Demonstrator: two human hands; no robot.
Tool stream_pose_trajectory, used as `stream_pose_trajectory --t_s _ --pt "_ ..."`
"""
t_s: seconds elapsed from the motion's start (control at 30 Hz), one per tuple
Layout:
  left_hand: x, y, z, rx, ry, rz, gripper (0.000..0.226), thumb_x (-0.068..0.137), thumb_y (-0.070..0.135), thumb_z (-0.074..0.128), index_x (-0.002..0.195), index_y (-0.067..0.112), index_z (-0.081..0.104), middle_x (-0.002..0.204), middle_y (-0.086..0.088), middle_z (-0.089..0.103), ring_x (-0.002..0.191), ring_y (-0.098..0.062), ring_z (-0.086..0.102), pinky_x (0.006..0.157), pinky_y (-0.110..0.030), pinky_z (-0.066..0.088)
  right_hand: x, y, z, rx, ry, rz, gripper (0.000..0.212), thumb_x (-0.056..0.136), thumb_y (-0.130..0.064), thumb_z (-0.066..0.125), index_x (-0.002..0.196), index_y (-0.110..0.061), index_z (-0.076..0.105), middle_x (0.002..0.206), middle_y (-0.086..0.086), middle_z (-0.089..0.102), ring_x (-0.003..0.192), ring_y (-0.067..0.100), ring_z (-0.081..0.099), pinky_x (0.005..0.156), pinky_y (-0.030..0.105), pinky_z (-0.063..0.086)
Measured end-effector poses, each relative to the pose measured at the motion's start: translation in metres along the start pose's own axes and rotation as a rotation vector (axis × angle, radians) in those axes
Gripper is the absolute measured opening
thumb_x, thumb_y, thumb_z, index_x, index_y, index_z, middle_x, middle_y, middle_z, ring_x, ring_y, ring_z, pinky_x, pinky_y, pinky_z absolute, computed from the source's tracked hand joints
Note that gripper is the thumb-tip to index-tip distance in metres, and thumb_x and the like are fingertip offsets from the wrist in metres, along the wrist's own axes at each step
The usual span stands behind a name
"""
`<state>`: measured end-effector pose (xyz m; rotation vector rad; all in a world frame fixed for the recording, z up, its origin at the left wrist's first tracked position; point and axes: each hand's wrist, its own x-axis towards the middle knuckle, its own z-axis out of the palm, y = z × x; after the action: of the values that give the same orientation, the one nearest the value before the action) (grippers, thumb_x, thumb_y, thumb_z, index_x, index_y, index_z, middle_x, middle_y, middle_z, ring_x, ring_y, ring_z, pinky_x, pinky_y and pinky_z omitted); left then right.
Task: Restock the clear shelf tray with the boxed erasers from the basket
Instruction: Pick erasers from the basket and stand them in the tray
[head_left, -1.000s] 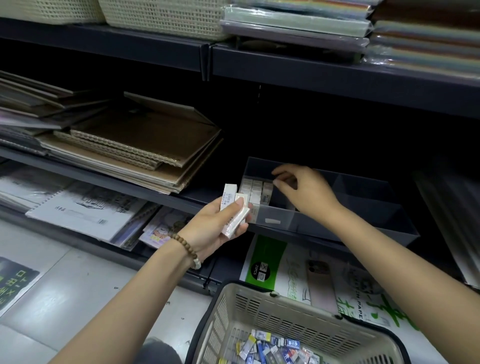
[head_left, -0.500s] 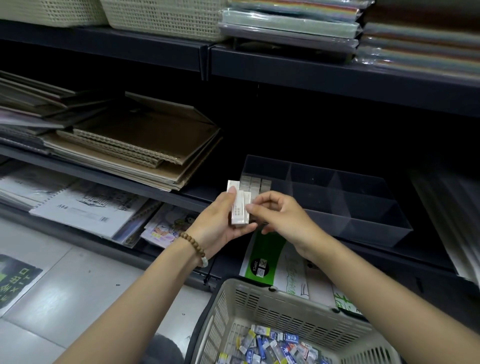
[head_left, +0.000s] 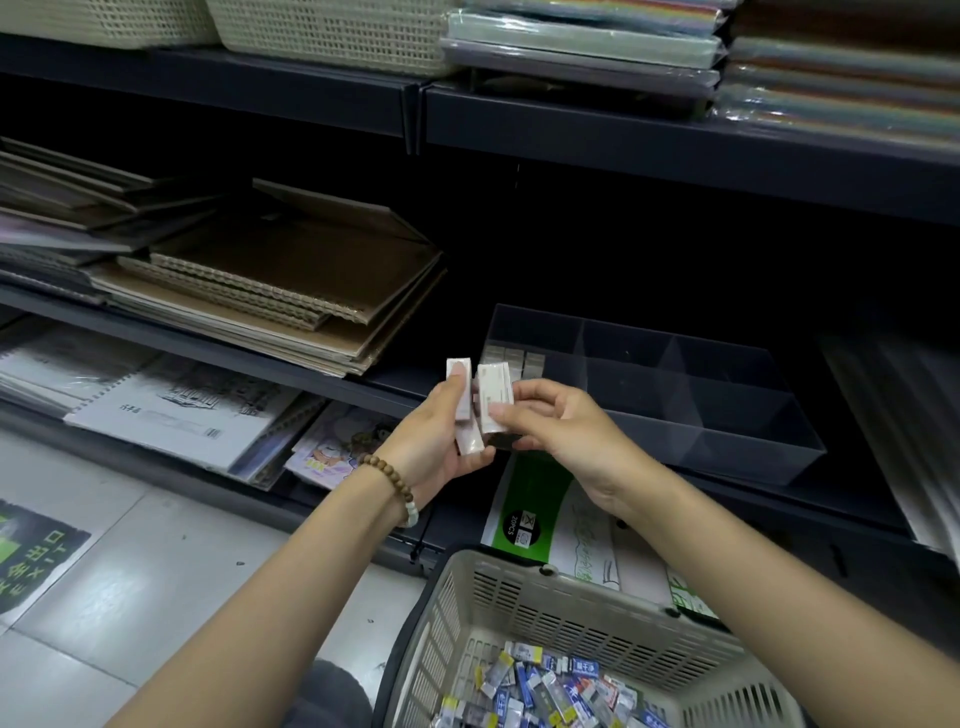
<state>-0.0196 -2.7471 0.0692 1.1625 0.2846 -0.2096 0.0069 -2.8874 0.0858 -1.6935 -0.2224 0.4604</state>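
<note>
Left hand grip: the left hand is clamped on a small bunch of boxed erasers, thumb laid over the front box.
Right hand grip: the right hand pinches a single eraser box between thumb and fingertips. The box is upright, just beside the bunch at its 3 o'clock.
Clear tray: on the shelf, at 2 o'clock from the hands. A row of placed boxes stands in the compartment at its 9 o'clock end, and the other compartments look bare.
Basket: at 6 o'clock from the hands, with loose eraser stock heaped in its bottom.
Handling: the boxes look small, light and stiff-sided. Their smooth card probably lets them slide against each other.
Where to hold: across the two long narrow faces near the middle, leaving the lower end free to drop in beside the row.
Risk: loosening the left thumb could let the bunch fan out and spill.
</note>
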Motion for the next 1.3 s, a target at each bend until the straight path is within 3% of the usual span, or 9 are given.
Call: stream_pose_trajectory --t_s 0.1,0.23,0.37,0.6,0.73,0.93,1.1,1.3 --pt "0.001 0.004 -0.009 -0.04 0.104 -0.069 0.037 0.096 0.046 0.039 0.095 0.015 0.059 0.085 -0.001 0.06 0.068 -0.012 0.055 0.048 -0.022 0.05 0.001 -0.006 -0.011 0.004 -0.035 -0.071 0.021 0.091 -0.016 0.058 0.111 -0.018 0.064 0.099 0.003 0.07 0.084 0.011 0.067 0.076 0.021 0.056" --pt "-0.002 0.01 -0.016 0.055 0.028 -0.047 0.042 0.082 0.055 0.056 0.102 0.018 0.062 0.082 0.005 0.061 0.064 -0.007 0.054 0.049 -0.02 0.049 0.001 -0.016 -0.027 -0.075 -0.064 -0.128 0.021 0.082 -0.008 0.069 0.1 -0.015 0.062 0.094 0.007 0.067 0.07 0.01 0.07 0.065 0.018 0.055" --pt "-0.007 0.008 -0.01 0.214 -0.056 0.043 0.043 0.066 0.049 0.069 0.098 0.022 0.062 0.063 0.014 0.059 0.05 0.0 0.045 0.038 -0.011 0.034 0.003 -0.017 -0.033 -0.183 -0.064 -0.15 0.027 0.074 -0.009 0.076 0.098 -0.013 0.064 0.097 0.012 0.069 0.075 0.017 0.071 0.073 0.022 0.057" --pt "-0.003 0.0 -0.008 0.342 0.001 0.179 0.029 0.083 0.032 0.066 0.107 0.018 0.061 0.055 0.016 0.056 0.045 0.0 0.043 0.036 -0.013 0.031 0.005 -0.013 -0.034 -0.078 -0.019 -0.218 0.022 0.077 -0.013 0.074 0.097 -0.017 0.068 0.096 0.008 0.072 0.082 0.014 0.071 0.07 0.018 0.055" --pt "0.002 -0.002 -0.005 0.294 -0.01 0.167 0.026 0.086 0.032 0.062 0.109 0.019 0.061 0.057 0.017 0.056 0.047 0.0 0.044 0.035 -0.011 0.03 0.005 -0.011 -0.038 0.027 -0.052 -0.195 0.017 0.081 -0.012 0.069 0.098 -0.017 0.069 0.091 0.001 0.075 0.085 0.01 0.071 0.069 0.013 0.053" --pt "0.007 -0.004 0.004 0.256 -0.088 0.124 0.018 0.088 0.032 0.06 0.103 0.022 0.062 0.055 0.016 0.053 0.046 0.001 0.044 0.034 -0.01 0.029 0.009 -0.01 -0.052 -0.068 0.0 -0.248 0.015 0.078 -0.016 0.073 0.092 -0.015 0.071 0.086 0.002 0.075 0.081 0.012 0.072 0.068 0.014 0.052" --pt "0.012 0.005 0.001 0.188 0.016 0.093 0.043 0.081 0.047 0.059 0.107 0.013 0.059 0.068 0.009 0.049 0.047 0.001 0.046 0.034 -0.01 0.03 0.028 -0.018 -0.071 -0.141 0.089 -0.292 0.01 0.079 -0.015 0.071 0.089 -0.017 0.068 0.08 -0.002 0.073 0.074 0.005 0.07 0.066 0.012 0.052" --pt "0.015 0.01 -0.015 -0.13 0.119 -0.017 0.031 0.097 0.035 0.044 0.102 0.006 0.056 0.077 -0.003 0.055 0.052 -0.009 0.056 0.035 -0.015 0.04 0.058 -0.015 -0.077 -0.525 0.092 -0.269 0.025 0.078 -0.023 0.074 0.101 -0.019 0.065 0.086 -0.014 0.062 0.071 -0.008 0.06 0.061 0.0 0.043"
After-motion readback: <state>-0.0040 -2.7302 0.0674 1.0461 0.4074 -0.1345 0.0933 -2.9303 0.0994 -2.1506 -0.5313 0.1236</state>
